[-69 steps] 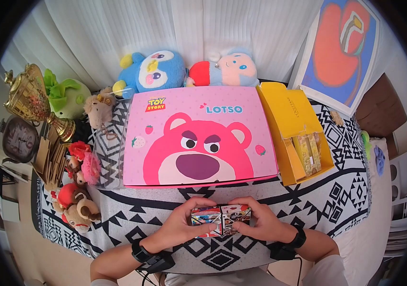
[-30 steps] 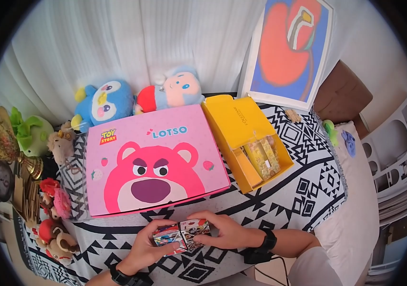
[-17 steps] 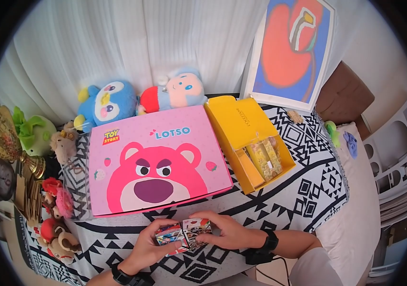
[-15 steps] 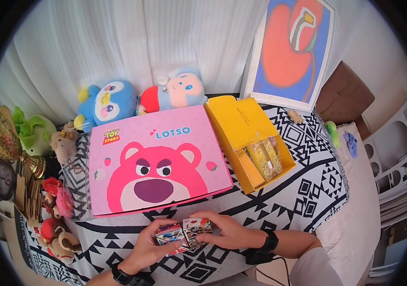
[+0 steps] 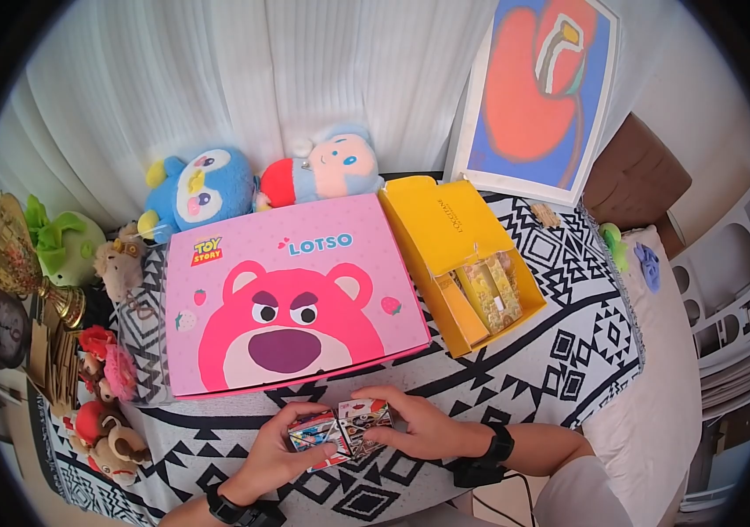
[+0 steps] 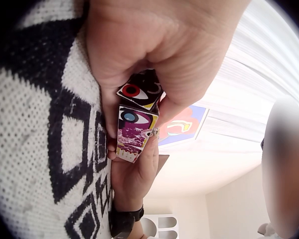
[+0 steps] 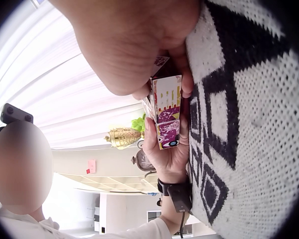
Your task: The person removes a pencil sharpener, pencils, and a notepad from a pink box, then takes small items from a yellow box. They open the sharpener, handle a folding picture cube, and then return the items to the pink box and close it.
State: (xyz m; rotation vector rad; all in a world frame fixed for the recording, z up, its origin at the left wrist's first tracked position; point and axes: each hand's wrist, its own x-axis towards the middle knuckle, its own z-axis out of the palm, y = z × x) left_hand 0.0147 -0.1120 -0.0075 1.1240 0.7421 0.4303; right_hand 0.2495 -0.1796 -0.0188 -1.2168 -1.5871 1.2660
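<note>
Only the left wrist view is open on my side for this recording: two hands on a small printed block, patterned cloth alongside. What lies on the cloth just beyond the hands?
Observer: In the head view, a large pink box marked LOTSO lies beyond the left hand and right hand, which hold the printed block.
Operator: Anything right next to that box?
Observer: Yes, on the person's right of it, an open yellow box with smaller packages inside.
Operator: And off to the person's left?
Observer: A gold trophy, near the left edge of the head view.
</note>
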